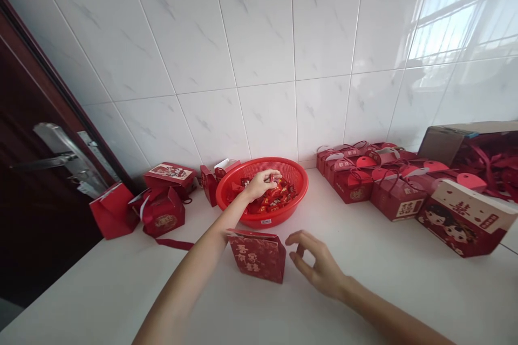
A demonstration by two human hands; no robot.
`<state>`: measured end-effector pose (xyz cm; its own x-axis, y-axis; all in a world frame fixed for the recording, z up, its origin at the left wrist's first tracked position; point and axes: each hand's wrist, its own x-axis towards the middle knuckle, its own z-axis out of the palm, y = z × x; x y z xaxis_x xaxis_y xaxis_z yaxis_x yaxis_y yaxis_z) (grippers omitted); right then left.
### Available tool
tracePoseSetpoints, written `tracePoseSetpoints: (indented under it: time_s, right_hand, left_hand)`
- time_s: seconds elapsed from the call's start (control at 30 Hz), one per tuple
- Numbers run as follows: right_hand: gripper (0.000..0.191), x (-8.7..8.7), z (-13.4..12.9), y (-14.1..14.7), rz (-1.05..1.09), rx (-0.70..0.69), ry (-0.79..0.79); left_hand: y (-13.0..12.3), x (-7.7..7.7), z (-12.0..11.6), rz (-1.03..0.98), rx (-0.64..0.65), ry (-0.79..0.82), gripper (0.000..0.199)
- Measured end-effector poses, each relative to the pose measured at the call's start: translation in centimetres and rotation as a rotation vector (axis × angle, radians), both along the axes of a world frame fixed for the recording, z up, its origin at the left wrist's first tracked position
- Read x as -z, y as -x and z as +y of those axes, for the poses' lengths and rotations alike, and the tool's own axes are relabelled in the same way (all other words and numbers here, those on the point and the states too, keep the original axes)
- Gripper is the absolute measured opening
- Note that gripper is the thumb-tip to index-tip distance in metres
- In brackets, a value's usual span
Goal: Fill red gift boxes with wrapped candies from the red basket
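My left hand (261, 185) reaches over the red plastic basket (265, 220), its fingers closed on a small red-wrapped candy (272, 178). Below it in the basket lie many candies (275, 202) in red and gold wrappers. In front of the basket a dark red gift box (259, 259) with pale Chinese characters stands upright on the table. Just right of this box hangs my right hand (318, 264), fingers curved and apart, holding nothing. I cannot tell how far the box's top is open.
Rows of red gift boxes (356, 186) fill the right side, beside a carton (449, 143) of red ribbons. A cartoon-printed box (461, 221) stands in front. More boxes (164, 213) and a red bag (114, 210) are at left, near a door handle (52, 160). Behind is a tiled wall (263, 38).
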<state>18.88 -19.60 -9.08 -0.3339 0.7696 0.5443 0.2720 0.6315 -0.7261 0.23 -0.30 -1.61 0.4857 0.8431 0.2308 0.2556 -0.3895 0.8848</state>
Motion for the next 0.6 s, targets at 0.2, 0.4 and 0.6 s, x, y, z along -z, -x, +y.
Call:
tracePoseSetpoints:
  time_s: [0.2, 0.4, 0.6]
  right_hand:
    - [0.013, -5.7, 6.7, -0.2, 0.098, 0.251, -0.038]
    - [0.015, -8.4, 14.1, 2.5, 0.164, 0.413, 0.291]
    - [0.016, -7.5, 16.2, 4.0, 0.271, 0.260, 0.472]
  left_hand:
    - [0.3, 0.0, 0.1, -0.025, -0.036, -0.024, 0.062]
    - [0.3, 0.1, -0.2, 0.028, -0.092, -0.077, 0.070]
    - [0.3, 0.4, -1.0, 0.103, -0.109, -0.125, 0.083]
